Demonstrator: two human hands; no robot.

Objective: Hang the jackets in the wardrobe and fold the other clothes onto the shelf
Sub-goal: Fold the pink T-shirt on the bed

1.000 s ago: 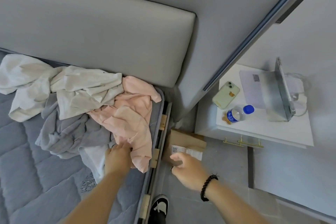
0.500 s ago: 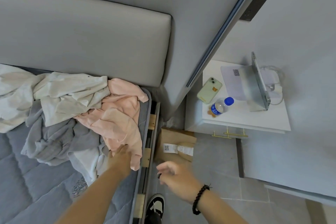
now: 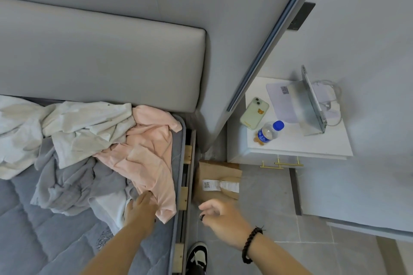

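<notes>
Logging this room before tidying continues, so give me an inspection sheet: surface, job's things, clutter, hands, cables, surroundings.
Surface: grey quilted mattress.
Job's things: pink garment, white garment and grey garment heaped together, unfolded.
Clutter: paper bag on floor; phone, bottle, tablet on nightstand.
Hands: left hand on the pink garment; right hand off the bed, loosely curled.
Cables: white cable behind tablet.
Surroundings: padded headboard.

The left hand [image 3: 140,207] reaches forward, fingers curled, forearm bare. The right hand [image 3: 223,219] hovers with fingers loosely curled, a beaded bracelet [image 3: 251,244] at its wrist.
</notes>
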